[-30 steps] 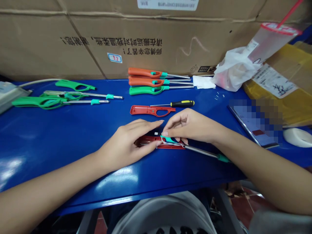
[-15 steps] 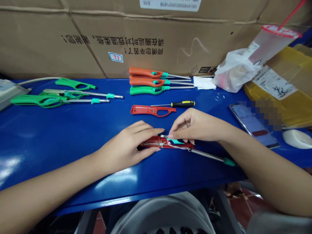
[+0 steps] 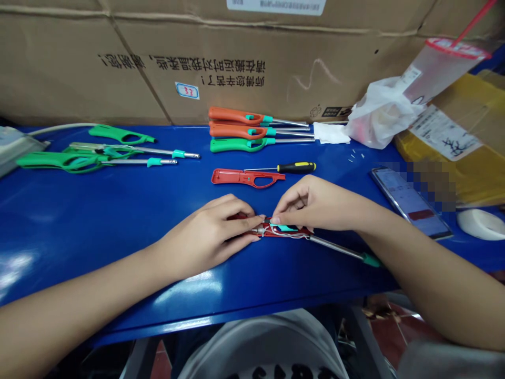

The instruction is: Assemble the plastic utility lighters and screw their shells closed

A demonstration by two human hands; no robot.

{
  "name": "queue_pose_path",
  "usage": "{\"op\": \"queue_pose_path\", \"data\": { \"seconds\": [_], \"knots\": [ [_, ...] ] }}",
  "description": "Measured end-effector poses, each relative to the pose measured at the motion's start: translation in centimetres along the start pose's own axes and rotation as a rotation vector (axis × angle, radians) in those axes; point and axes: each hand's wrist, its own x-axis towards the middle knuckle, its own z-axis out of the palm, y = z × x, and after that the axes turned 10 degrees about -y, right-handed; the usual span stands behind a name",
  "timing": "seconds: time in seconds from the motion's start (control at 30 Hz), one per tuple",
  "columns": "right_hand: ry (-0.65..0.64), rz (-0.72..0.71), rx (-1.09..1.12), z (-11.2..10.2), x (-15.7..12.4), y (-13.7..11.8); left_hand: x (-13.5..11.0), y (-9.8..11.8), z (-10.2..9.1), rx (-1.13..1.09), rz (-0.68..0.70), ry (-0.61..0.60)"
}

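Left hand [image 3: 205,234] pins the red lighter [image 3: 272,232] under curled fingers, right hand [image 3: 315,205] pinches its teal trigger [image 3: 287,228], near the table's [image 3: 98,221] front edge, with bare surface leftward.

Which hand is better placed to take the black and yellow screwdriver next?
Probably the right. The right hand lies just in front of the screwdriver, nearest its handle, and only pinches the teal trigger. The left hand sits farther away and holds down the red lighter shell.
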Motion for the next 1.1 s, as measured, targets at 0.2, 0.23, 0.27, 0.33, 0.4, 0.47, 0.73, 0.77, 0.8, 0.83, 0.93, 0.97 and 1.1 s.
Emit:
{"op": "queue_pose_path", "data": {
  "seconds": [0.2,0.23,0.27,0.33,0.4,0.47,0.73,0.77,0.8,0.83,0.93,0.97,1.1],
  "knots": [
    [-0.007,-0.041,-0.027,0.2,0.0,0.0,0.0,0.2,-0.2,0.079,0.012,-0.045],
    [0.0,-0.036,-0.025,0.4,0.0,0.0,0.0,0.2,-0.2,0.088,0.013,-0.05],
    [0.019,-0.029,-0.016,0.5,0.1,-0.1,0.0,0.2,-0.2,0.094,0.012,-0.054],
    [0.091,-0.023,0.005,0.8,0.2,0.0,0.1,0.2,-0.2,0.101,0.008,-0.051],
    [0.173,-0.045,0.004,1.0,0.5,0.2,0.1,0.1,-0.2,0.113,0.001,-0.038],
    [0.227,-0.084,-0.029,1.1,0.7,0.4,0.2,0.0,-0.2,0.132,-0.007,-0.022],
    [0.304,-0.207,-0.104,0.9,1.6,0.9,-0.1,-0.1,0.1,0.148,-0.028,0.013],
    [0.322,-0.234,-0.131,0.9,1.7,1.0,-0.1,-0.1,0.1,0.154,-0.031,0.007],
    [0.343,-0.26,-0.172,0.9,1.8,1.1,-0.1,-0.1,0.1,0.158,-0.037,-0.002],
    [0.363,-0.276,-0.218,0.9,1.8,1.2,-0.1,-0.1,0.1,0.162,-0.043,-0.01],
    [0.385,-0.288,-0.354,0.5,1.4,1.1,-0.1,-0.1,-0.1,0.172,-0.061,-0.031],
    [0.369,-0.291,-0.401,0.2,1.1,1.0,-0.2,-0.1,-0.2,0.177,-0.065,-0.033],
    [0.209,-0.401,-0.624,-0.8,-0.3,0.6,-0.4,0.0,-0.4,0.206,-0.09,-0.032]
  ]
}}
